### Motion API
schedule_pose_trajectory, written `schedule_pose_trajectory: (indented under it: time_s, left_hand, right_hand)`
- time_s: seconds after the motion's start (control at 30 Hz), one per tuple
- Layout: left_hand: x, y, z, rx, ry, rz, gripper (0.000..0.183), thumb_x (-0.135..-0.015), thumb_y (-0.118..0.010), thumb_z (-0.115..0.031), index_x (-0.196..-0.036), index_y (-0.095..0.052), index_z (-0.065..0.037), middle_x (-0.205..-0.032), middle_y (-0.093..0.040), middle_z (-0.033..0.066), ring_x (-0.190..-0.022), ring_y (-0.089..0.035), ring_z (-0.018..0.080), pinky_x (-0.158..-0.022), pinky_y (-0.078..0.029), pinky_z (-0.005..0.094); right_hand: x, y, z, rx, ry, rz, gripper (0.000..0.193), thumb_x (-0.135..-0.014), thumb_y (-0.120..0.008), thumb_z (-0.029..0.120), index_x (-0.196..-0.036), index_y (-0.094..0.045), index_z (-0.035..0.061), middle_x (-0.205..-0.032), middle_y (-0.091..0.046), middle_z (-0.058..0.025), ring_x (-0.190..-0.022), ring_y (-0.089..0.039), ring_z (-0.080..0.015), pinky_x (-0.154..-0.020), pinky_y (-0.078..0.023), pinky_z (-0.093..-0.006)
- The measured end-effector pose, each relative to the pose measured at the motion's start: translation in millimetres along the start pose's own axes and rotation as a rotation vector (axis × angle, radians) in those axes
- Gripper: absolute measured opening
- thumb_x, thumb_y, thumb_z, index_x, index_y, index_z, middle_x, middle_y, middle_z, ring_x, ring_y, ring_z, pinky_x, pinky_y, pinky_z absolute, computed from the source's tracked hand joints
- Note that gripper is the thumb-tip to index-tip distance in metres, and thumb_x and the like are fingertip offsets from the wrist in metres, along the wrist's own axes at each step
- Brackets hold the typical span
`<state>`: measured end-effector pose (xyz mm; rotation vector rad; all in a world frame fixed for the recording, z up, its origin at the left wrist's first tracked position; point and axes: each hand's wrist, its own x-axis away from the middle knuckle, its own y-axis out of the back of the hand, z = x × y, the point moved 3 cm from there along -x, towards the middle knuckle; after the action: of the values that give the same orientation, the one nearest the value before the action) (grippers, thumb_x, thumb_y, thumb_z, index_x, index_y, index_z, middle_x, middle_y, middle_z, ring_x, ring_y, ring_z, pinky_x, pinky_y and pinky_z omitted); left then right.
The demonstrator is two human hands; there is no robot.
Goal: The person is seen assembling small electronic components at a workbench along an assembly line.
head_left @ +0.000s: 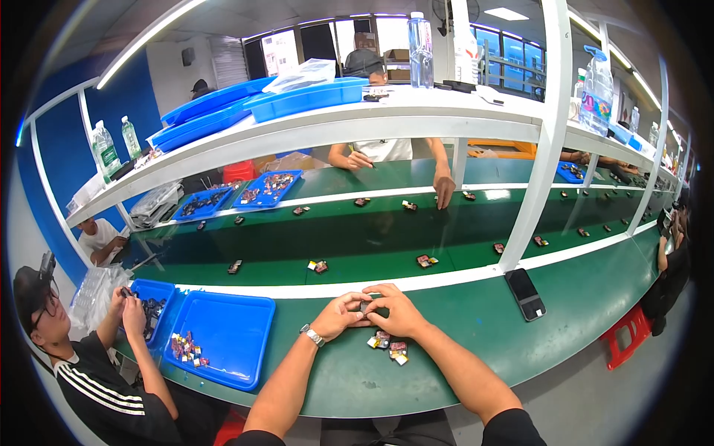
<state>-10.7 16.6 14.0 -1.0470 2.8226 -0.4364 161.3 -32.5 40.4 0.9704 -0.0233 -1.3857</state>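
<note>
Over the near green tabletop [476, 327], my left hand [338, 318] and my right hand [399, 311] meet, fingers closed on one small dark part [364, 307]. My fingers cover most of it, so its kind does not show. Close below my right hand lie small electronic assemblies [398, 352] in dark red, yellow and white, some touching each other. To the left, a blue tray [245, 320] holds a heap of similar assemblies [187, 348] in its lower left corner.
A phone [525, 294] lies to the right by a white shelf post [537, 149]. Beyond a white rail, spaced assemblies sit on the dark green conveyor belt [372, 245]. A co-worker [97, 364] handles a part at left beside another blue tray [152, 301]. Across the belt, another person's hand [444, 189] reaches over it.
</note>
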Motion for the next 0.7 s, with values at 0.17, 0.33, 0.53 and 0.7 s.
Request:
schedule_pose_trajectory:
  time_s: [0.17, 0.33, 0.53, 0.7]
  left_hand:
    - [1.7, -0.2, 2.0, -0.031, 0.038, -0.004, 0.039, -0.091, -0.052, 0.004, -0.129, -0.046, -0.002, -0.124, -0.056, 0.0111, -0.115, -0.058, 0.0217, -0.100, -0.051, 0.0407]
    - [-0.2, 4.3, 5.9, 0.053, 0.000, -0.013, 0.034, -0.094, -0.056, -0.006, -0.128, -0.049, -0.005, -0.122, -0.057, 0.0076, -0.115, -0.057, 0.0189, -0.099, -0.051, 0.0403]
    - [-4.2, 6.2, 8.9, 0.061, -0.019, -0.018, 0.032, -0.096, -0.057, -0.012, -0.127, -0.051, -0.007, -0.121, -0.058, 0.0068, -0.114, -0.058, 0.0191, -0.098, -0.052, 0.0397]
    - [-2.5, 5.2, 6.4, 0.068, -0.028, -0.049, 0.031, -0.096, -0.056, -0.012, -0.126, -0.051, -0.007, -0.120, -0.058, 0.0073, -0.112, -0.059, 0.0202, -0.097, -0.052, 0.0400]
  right_hand:
    - [3.7, -0.9, 3.8, -0.030, 0.017, 0.036, 0.011, -0.079, -0.070, 0.015, -0.087, -0.073, 0.0080, -0.121, -0.061, -0.0066, -0.119, -0.051, -0.0261, -0.101, -0.043, -0.0374]
    - [6.8, -6.9, 7.0, 0.030, -0.053, -0.118, 0.011, -0.080, -0.070, 0.016, -0.088, -0.073, 0.0085, -0.118, -0.061, -0.0060, -0.116, -0.052, -0.0260, -0.098, -0.045, -0.0364]
    - [7.0, -13.4, 3.3, 0.055, -0.088, -0.153, 0.011, -0.080, -0.069, 0.015, -0.089, -0.073, 0.0091, -0.117, -0.062, -0.0058, -0.114, -0.053, -0.0254, -0.096, -0.046, -0.0363]
    - [6.1, -13.3, 2.0, -0.012, -0.109, -0.153, 0.011, -0.080, -0.070, 0.014, -0.090, -0.073, 0.0095, -0.117, -0.062, -0.0054, -0.115, -0.053, -0.0268, -0.097, -0.045, -0.0370]
